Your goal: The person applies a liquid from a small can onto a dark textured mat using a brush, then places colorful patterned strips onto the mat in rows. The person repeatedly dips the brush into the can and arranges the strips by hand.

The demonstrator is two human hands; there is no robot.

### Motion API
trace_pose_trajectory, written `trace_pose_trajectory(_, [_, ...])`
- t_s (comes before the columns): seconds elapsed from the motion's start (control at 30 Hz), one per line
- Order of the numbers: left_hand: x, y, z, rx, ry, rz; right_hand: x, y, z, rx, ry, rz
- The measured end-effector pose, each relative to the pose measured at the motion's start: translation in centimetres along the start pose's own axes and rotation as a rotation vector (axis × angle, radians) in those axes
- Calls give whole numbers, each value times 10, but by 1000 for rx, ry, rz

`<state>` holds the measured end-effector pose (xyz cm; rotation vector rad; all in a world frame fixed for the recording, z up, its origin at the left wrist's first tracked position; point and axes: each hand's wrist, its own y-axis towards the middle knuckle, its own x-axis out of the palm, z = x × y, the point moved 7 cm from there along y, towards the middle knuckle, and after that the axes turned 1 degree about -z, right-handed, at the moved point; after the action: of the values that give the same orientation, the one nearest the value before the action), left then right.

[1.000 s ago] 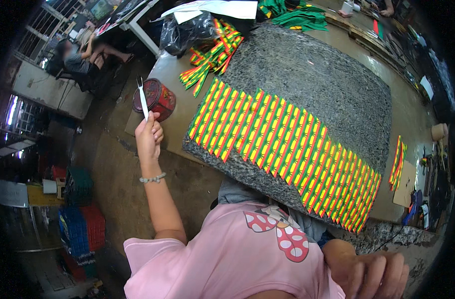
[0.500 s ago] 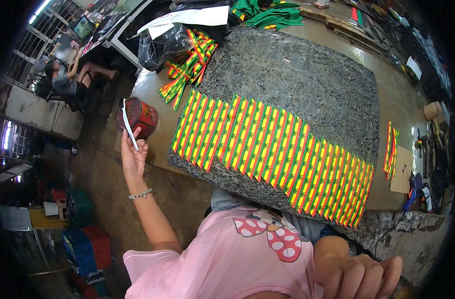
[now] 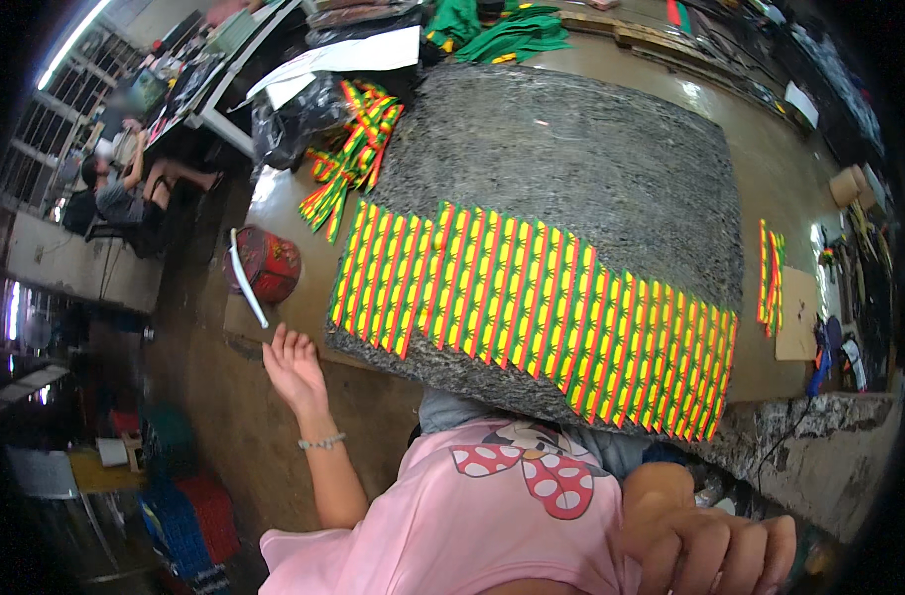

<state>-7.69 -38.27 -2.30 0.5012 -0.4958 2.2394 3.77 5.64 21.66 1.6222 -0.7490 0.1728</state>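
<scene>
My left hand (image 3: 296,372) is just off the near left corner of the table, empty, with its fingers apart. Beyond its fingertips, a thin white stick (image 3: 244,280) rests on a round red tin (image 3: 271,266). My right hand (image 3: 710,545) is low on the right, close to my body; its fingers are curled, and whatever may be inside them is hidden. Ahead of me, a grey mottled slab (image 3: 571,134) carries a row of slant-cut strips (image 3: 512,297) in green, yellow and red with a palm-leaf pattern, laid side by side.
A tangled bundle of similar strips (image 3: 358,154) lies by a black plastic bag (image 3: 299,119) on the far left. Green cloth pieces (image 3: 517,35) lie at the back. Several loose strips (image 3: 770,273) lie right of the slab. A person (image 3: 120,193) sits at the far left.
My left hand has let go of the white stick, leaving it on the tin, and has drawn back toward me. My right hand stays curled. The view has shifted slightly.
</scene>
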Motion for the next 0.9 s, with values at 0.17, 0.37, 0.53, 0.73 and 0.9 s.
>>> trace_pose_trajectory(0.17, [38, -45, 16, 494, 612, -185, 9, 1, -31, -105, -280, 95])
trace_pose_trajectory(0.37, [123, -81, 15, 1044, 1392, -435, 24, -27, -57, -269, -406, 87])
trace_pose_trajectory(0.53, [103, -28, 0, 476, 1549, -339, -23, -50, -88, 18, -954, 223])
trace_pose_trajectory(0.73, [119, -30, -2, 585, 1589, -492, -246, -66, -209, 543, -1756, 1017])
trace_pose_trajectory(0.9, [128, -40, -2, 616, 1610, -449, -342, -106, -211, 932, -1569, 1001])
